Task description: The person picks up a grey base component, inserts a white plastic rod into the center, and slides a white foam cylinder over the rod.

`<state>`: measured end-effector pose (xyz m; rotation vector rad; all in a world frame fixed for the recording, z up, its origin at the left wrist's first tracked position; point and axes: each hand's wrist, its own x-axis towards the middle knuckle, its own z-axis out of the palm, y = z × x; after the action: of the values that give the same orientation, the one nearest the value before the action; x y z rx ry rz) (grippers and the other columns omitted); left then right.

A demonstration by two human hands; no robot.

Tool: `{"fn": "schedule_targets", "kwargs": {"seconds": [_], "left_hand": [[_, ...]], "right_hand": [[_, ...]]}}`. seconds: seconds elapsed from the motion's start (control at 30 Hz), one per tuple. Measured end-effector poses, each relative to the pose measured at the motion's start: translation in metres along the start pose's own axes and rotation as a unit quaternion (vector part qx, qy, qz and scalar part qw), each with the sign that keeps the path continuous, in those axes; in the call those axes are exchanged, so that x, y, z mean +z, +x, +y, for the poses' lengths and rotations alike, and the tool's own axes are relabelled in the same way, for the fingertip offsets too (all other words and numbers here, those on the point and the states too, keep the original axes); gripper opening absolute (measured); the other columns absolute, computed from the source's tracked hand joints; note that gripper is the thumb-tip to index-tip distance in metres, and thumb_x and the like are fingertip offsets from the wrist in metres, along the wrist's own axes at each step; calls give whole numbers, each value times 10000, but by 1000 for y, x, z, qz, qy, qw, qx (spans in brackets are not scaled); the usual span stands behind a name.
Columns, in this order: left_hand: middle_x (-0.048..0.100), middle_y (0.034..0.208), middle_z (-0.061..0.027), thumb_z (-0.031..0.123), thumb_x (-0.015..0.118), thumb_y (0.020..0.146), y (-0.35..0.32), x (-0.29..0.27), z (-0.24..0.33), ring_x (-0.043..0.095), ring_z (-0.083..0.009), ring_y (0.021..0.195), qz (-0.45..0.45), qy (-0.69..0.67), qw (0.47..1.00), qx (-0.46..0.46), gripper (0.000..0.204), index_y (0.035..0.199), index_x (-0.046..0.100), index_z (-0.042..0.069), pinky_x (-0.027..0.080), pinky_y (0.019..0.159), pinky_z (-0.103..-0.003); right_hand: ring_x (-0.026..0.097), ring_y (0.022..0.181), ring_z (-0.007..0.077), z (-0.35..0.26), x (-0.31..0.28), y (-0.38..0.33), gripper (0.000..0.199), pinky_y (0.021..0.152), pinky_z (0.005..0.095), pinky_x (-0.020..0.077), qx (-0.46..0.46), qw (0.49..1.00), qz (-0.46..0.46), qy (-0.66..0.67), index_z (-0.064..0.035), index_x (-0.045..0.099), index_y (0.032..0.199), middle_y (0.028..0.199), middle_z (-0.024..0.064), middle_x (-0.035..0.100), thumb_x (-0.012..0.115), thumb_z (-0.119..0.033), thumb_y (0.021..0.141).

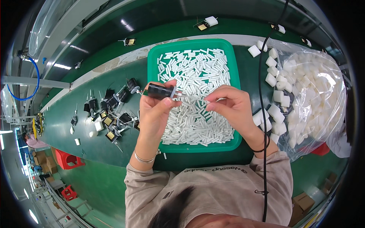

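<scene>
Where the beige sleeves (142,186) end, both bare hands stand above the worktop (61,125), near each other but not touching. The left hand (155,114) is closed on a black cylindrical part (159,91), thumb below and fingers around it, so that its thin metal leads (180,94) point freely rightward; that grip probably keeps the body steady and the leads within reach. The right hand (232,107) faces those leads with thumb and forefinger brought close; whether they pinch anything is too small to tell. Beneath both hands lies a green tray (153,62), its raised rim apparently there to contain the many loose white tubes (201,133), and set centrally, it seems, for easy picking. To the left, more black parts (112,99) lie heaped directly on the worktop, likely kept beside the hand that grips one. To the right, white blocks (270,79) spill beside a clear plastic bag (330,102) full of them, perhaps left open-mouthed for access, while a black cable (265,171) hangs across that side. Beyond a pale ledge, a green lane (163,32) carries a few widely spaced assemblies (206,24).
</scene>
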<state>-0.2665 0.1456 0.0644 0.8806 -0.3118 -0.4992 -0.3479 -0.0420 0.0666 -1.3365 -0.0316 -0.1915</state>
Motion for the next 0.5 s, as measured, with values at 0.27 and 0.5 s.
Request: {"fn": "schedule_targets", "kwargs": {"seconds": [0.27,0.5], "left_hand": [[577,981,-135,-67,646,617,-2,17,-2,583,-215,896,11,144,989,29,511,1083,449,2,527,732,-321],[597,973,-104,-74,694,608,-7,16,-7,582,-155,880,-35,192,981,8,445,1022,549,3,501,739,-271]], "right_hand": [[586,691,140,-3,1,-1,162,576,217,464,-132,960,25,-244,-29,640,848,779,73,594,654,16,693],[543,630,192,-2,4,-1,164,514,274,424,-263,901,44,-341,-44,624,797,746,58,561,662,0,643]]}}
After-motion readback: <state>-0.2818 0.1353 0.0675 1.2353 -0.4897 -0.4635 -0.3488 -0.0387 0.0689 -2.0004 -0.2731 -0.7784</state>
